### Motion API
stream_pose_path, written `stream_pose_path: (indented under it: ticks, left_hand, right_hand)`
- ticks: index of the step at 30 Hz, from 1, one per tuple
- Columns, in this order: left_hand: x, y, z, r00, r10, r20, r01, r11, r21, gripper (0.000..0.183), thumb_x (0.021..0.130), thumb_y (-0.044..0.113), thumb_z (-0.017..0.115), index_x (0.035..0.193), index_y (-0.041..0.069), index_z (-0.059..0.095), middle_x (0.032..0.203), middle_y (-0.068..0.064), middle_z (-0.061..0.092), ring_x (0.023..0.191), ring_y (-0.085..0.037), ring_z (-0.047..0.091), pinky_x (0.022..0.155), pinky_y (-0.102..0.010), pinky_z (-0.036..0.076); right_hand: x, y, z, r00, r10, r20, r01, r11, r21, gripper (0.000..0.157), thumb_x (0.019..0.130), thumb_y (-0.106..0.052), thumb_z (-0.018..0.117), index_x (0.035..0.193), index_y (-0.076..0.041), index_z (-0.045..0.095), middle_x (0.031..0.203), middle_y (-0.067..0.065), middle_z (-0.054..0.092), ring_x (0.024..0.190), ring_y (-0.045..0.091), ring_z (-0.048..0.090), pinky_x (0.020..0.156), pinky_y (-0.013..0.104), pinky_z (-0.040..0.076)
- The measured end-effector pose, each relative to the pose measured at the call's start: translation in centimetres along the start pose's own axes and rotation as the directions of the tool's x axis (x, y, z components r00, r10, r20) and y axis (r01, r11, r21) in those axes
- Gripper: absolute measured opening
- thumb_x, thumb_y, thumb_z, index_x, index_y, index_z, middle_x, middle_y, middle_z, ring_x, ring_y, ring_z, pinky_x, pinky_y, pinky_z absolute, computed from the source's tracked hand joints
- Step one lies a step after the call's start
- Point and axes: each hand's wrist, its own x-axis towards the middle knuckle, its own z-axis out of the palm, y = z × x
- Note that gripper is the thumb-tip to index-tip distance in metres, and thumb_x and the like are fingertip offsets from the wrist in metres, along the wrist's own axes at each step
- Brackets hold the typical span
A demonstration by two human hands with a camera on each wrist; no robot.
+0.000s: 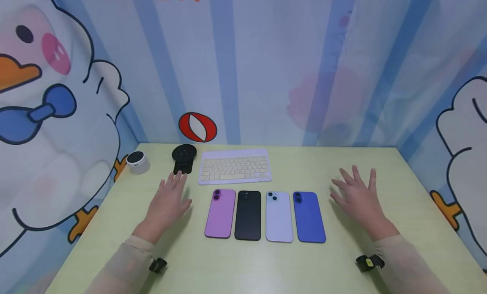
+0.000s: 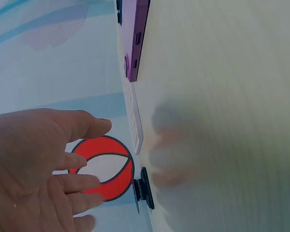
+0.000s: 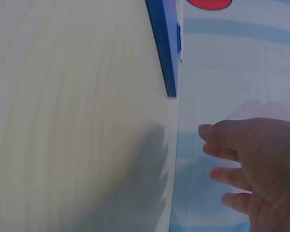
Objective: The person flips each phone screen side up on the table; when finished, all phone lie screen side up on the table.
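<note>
Four phones lie face down in a row: a pink phone [image 1: 220, 215], a black phone [image 1: 248, 218], a pale lilac phone [image 1: 279, 220] and a blue phone [image 1: 311, 220]. To the left of the pink one, my left hand [image 1: 166, 205] hovers over the table with fingers extended, holding nothing. Its fingertips overlap the lower end of a black stand with a round top [image 1: 184, 153] in the head view. My right hand [image 1: 359, 199], fingers spread and nothing in it, is above the table to the right of the blue phone. Shadows fall beneath both hands.
Behind the phones lies a lilac keyboard [image 1: 235, 167] with pale keys. A white cylinder with a dark top [image 1: 138, 162] stands at the table's back left corner. The light wooden table [image 1: 262, 268] ends at a printed blue-striped curtain [image 1: 262, 65].
</note>
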Motion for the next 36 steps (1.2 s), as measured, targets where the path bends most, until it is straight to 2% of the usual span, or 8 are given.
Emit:
stream_pose_path:
  ticks: [4, 6, 9, 12, 18, 24, 31, 36]
  left_hand:
    - [-0.3, 0.6, -0.1, 0.999, 0.038, 0.006, -0.038, 0.999, -0.028, 0.072, 0.092, 0.022, 0.077, 0.153, -0.002, 0.045, 0.155, -0.024, 0.049, 0.145, -0.040, 0.046, 0.122, -0.060, 0.027]
    - [-0.4, 0.9, -0.1, 0.998, 0.062, 0.010, -0.062, 0.997, -0.040, 0.069, 0.091, 0.020, 0.078, 0.150, -0.001, 0.049, 0.150, -0.023, 0.055, 0.140, -0.040, 0.051, 0.119, -0.060, 0.032]
    - [-0.7, 1.2, 0.0, 0.996, 0.075, 0.041, -0.072, 0.994, -0.080, 0.065, 0.090, 0.020, 0.080, 0.147, 0.003, 0.054, 0.147, -0.020, 0.058, 0.137, -0.040, 0.054, 0.114, -0.057, 0.041]
    - [-1.1, 1.4, 0.0, 0.992, 0.095, 0.084, -0.084, 0.989, -0.123, 0.060, 0.090, 0.021, 0.079, 0.144, 0.007, 0.058, 0.147, -0.017, 0.058, 0.137, -0.039, 0.053, 0.109, -0.055, 0.047]
    - [-1.7, 1.5, 0.2, 0.976, 0.162, 0.143, -0.135, 0.973, -0.186, 0.050, 0.090, 0.022, 0.080, 0.136, 0.008, 0.066, 0.143, -0.012, 0.062, 0.135, -0.036, 0.055, 0.110, -0.053, 0.046]
    - [-2.2, 1.3, 0.5, 0.970, 0.173, 0.172, -0.129, 0.961, -0.244, 0.056, 0.086, 0.028, 0.084, 0.137, 0.011, 0.067, 0.142, -0.007, 0.063, 0.134, -0.032, 0.055, 0.112, -0.050, 0.046]
    - [-2.4, 1.4, 1.1, 0.969, 0.161, 0.187, -0.110, 0.960, -0.257, 0.064, 0.077, 0.036, 0.091, 0.134, 0.015, 0.069, 0.140, -0.001, 0.065, 0.128, -0.023, 0.053, 0.109, -0.045, 0.048]
    - [-2.5, 1.6, 1.5, 0.969, 0.166, 0.184, -0.120, 0.963, -0.241, 0.067, 0.074, 0.038, 0.093, 0.133, 0.015, 0.070, 0.139, 0.000, 0.066, 0.124, -0.022, 0.052, 0.107, -0.044, 0.048]
  right_hand:
    - [1.0, -2.5, -0.1, 0.999, -0.036, -0.031, 0.039, 0.996, 0.081, 0.037, 0.095, -0.023, 0.072, 0.127, -0.005, 0.072, 0.142, 0.022, 0.062, 0.135, 0.047, 0.053, 0.118, 0.069, 0.024]
    - [1.3, -3.9, -0.1, 0.999, -0.041, -0.026, 0.044, 0.990, 0.133, 0.035, 0.095, -0.021, 0.072, 0.127, -0.005, 0.072, 0.139, 0.020, 0.064, 0.131, 0.044, 0.057, 0.111, 0.064, 0.039]
    - [1.9, -5.9, 0.3, 0.999, -0.050, -0.009, 0.051, 0.982, 0.179, 0.036, 0.095, -0.023, 0.073, 0.127, -0.006, 0.072, 0.138, 0.017, 0.065, 0.131, 0.041, 0.057, 0.104, 0.057, 0.048]
    - [2.6, -8.0, 1.0, 0.997, -0.077, 0.017, 0.072, 0.974, 0.213, 0.037, 0.094, -0.027, 0.075, 0.127, -0.008, 0.073, 0.138, 0.015, 0.066, 0.132, 0.039, 0.057, 0.105, 0.056, 0.049]
    - [3.9, -12.5, 1.8, 0.983, -0.163, 0.081, 0.129, 0.937, 0.325, 0.043, 0.093, -0.032, 0.077, 0.130, -0.010, 0.072, 0.143, 0.009, 0.063, 0.137, 0.034, 0.055, 0.110, 0.053, 0.046]
    - [5.4, -16.5, 2.5, 0.955, -0.246, 0.166, 0.163, 0.902, 0.400, 0.045, 0.092, -0.033, 0.078, 0.132, -0.013, 0.071, 0.143, 0.006, 0.063, 0.139, 0.029, 0.054, 0.113, 0.048, 0.045]
    - [7.1, -19.3, 3.8, 0.921, -0.340, 0.190, 0.234, 0.873, 0.428, 0.049, 0.092, -0.038, 0.078, 0.134, -0.013, 0.069, 0.140, 0.005, 0.065, 0.137, 0.026, 0.055, 0.115, 0.044, 0.043]
    - [8.0, -20.6, 4.6, 0.906, -0.366, 0.212, 0.256, 0.874, 0.414, 0.055, 0.090, -0.041, 0.079, 0.136, -0.013, 0.068, 0.141, 0.005, 0.064, 0.137, 0.026, 0.055, 0.116, 0.043, 0.042]
